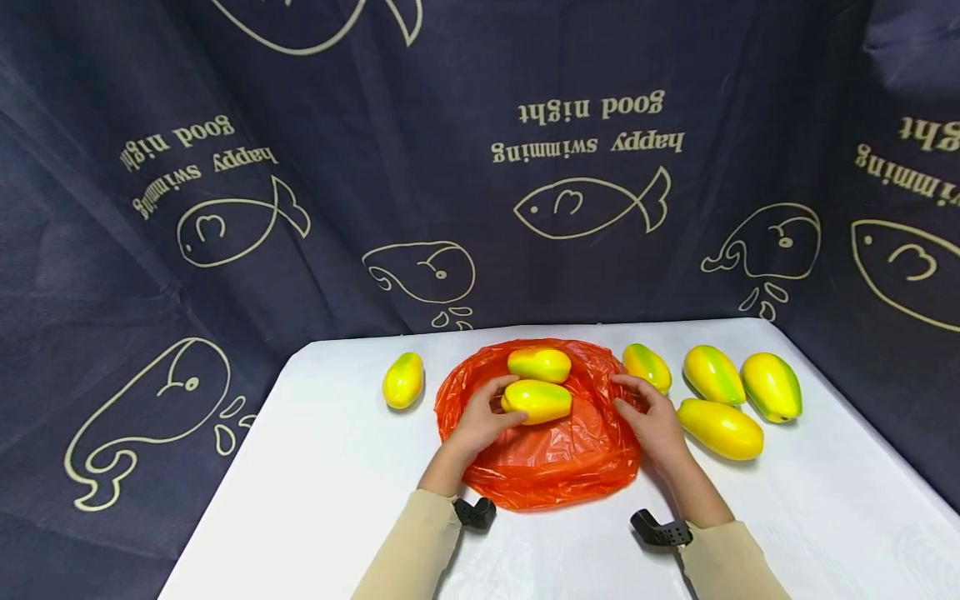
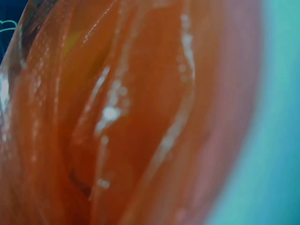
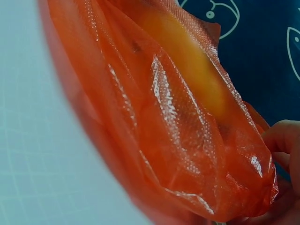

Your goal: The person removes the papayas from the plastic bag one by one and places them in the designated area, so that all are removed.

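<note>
A red plastic bag (image 1: 543, 454) lies spread on the white table, its mouth facing up. My left hand (image 1: 480, 421) reaches over its left side and grips a yellow-green papaya (image 1: 542, 402) inside by its left end. Just behind it in the bag sits another papaya (image 1: 538, 364). My right hand (image 1: 656, 421) pinches the bag's right rim between thumb and fingers. Up close in the right wrist view are that hand's fingers (image 3: 283, 138) against the crinkled plastic, with a yellow shape showing through. Red film fills most of the left wrist view, hiding the left fingertips.
One papaya (image 1: 403, 381) lies alone left of the bag. On the right are several more, including a papaya (image 1: 647, 368) close to the bag and a papaya (image 1: 722, 428) beside my right wrist. A dark printed curtain (image 1: 450, 167) hangs behind the white table (image 1: 315, 467).
</note>
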The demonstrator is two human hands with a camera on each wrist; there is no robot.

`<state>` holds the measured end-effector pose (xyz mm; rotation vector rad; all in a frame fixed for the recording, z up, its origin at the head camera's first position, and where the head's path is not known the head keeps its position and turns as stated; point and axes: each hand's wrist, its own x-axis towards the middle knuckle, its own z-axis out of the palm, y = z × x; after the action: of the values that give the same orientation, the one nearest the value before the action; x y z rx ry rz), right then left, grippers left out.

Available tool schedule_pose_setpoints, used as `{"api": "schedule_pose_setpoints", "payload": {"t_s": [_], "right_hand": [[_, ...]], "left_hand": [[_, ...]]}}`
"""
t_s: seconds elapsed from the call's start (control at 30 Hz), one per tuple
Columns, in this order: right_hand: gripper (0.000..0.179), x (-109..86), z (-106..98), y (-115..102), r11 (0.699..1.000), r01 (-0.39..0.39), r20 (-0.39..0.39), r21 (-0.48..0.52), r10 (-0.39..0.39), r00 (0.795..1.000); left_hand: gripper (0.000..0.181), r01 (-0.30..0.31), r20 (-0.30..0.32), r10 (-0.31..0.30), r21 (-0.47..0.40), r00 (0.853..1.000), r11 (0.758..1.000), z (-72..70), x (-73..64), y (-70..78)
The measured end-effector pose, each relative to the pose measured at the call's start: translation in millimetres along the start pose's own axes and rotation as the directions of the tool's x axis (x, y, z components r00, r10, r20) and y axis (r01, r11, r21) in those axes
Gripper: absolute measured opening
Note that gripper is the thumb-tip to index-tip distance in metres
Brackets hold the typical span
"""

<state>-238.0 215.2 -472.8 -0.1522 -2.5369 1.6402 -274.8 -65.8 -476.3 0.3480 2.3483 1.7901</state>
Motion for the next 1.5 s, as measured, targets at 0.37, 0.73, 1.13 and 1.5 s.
{"api": "schedule_pose_setpoints", "payload": {"t_s": [0.37, 0.73, 1.13, 1.5], "right_hand": [[0.042, -0.8, -0.3, 0.1, 1.0, 0.01, 0.004, 0.003, -0.01, 1.0], [0.041, -0.5, 2.3, 0.7, 1.0, 0.004, 0.003, 0.013, -0.004, 1.0], [0.041, 0.6, 2.0, 0.3, 1.0, 0.015, 0.0, 0.007, -0.015, 1.0], [0.04, -1.3, 2.2, -2.0, 1.0, 0.017, 0.0, 0.023, -0.017, 1.0]], "left_hand": [[0.06, -0.006, -0.028, 0.005, -0.06, 1.0, 0.998, -4.7, -6.2, 3.6], [0.063, -0.045, -0.111, 0.041, -0.036, 0.993, 0.998, -12.6, -12.5, 12.0], [0.064, -0.063, -0.297, 0.021, -0.131, 0.955, 0.989, -25.9, -18.1, 12.0], [0.065, -0.169, -0.5, 0.031, -0.234, 0.866, 0.957, -52.8, -26.8, 20.1]]}}
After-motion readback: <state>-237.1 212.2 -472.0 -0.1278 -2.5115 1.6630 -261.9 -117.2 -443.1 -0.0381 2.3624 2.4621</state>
